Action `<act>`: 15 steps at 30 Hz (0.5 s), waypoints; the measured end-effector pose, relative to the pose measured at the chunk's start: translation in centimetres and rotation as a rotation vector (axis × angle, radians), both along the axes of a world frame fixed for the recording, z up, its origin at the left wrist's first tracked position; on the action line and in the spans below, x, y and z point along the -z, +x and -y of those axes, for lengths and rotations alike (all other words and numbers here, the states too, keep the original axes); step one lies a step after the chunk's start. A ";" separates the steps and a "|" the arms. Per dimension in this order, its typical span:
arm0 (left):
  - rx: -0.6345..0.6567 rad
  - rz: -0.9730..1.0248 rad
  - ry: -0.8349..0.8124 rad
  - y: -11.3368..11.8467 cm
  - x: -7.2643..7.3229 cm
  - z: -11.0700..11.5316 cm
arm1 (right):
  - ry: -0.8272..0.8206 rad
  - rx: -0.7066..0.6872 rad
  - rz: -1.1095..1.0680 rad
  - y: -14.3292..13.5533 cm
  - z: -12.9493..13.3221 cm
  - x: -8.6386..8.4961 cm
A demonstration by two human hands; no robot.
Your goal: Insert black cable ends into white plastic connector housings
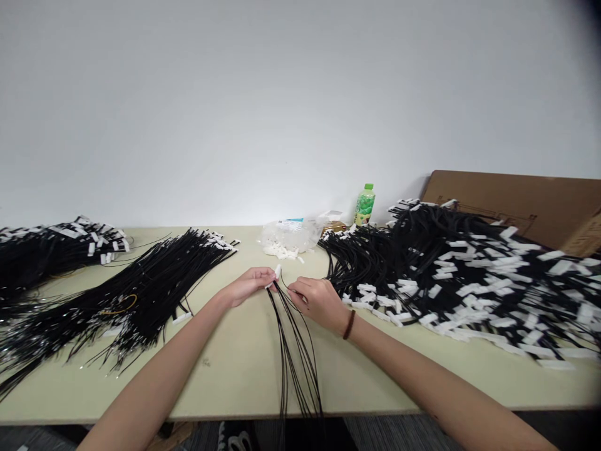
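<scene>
Near the middle of the table my left hand (251,285) is closed on a small white plastic connector (277,271), pinched between thumb and fingers. Several thin black wires (291,351) run from the connector down past the table's front edge. Just to the right, my right hand (319,300) pinches one thin black wire, which bends up toward the connector in a small loop. Whether the end of that wire sits in the connector is too small to tell.
Bundled black wires with white connectors (154,288) lie on the left. A large heap of similar wires (399,250) covers the right. At the back stand a clear plastic bag of white parts (286,237), a green-capped bottle (365,205) and a cardboard box (507,194) against the wall.
</scene>
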State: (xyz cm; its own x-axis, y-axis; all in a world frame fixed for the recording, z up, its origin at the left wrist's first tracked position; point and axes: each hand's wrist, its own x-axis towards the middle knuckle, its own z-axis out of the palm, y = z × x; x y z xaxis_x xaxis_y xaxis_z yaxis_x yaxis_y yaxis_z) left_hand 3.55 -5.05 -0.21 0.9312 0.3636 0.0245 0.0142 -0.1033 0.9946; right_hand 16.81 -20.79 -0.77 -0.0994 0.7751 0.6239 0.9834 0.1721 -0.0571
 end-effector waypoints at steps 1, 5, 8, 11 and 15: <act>0.001 -0.002 0.001 0.0 0.0 0.0 | 0.000 0.000 0.000 0.0 0.0 0.0; 0.001 -0.008 0.004 0.0 -0.1 0.0 | 0.000 -0.002 0.000 -0.1 0.0 -0.1; 0.003 -0.007 0.006 0.0 -0.1 0.0 | 0.000 -0.005 -0.001 -0.1 0.1 -0.2; 0.003 -0.004 0.007 0.0 -0.1 0.0 | 0.000 -0.005 -0.003 -0.1 0.1 -0.1; -0.002 -0.002 0.007 0.0 -0.1 0.0 | 0.000 -0.005 -0.004 -0.1 0.1 -0.1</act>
State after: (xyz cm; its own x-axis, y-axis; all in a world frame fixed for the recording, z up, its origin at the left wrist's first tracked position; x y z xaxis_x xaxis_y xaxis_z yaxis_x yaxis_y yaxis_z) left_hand 3.56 -5.07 -0.12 0.9307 0.3649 0.0254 0.0162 -0.1106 0.9937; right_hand 16.70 -20.86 -0.67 -0.1006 0.7746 0.6244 0.9824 0.1766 -0.0608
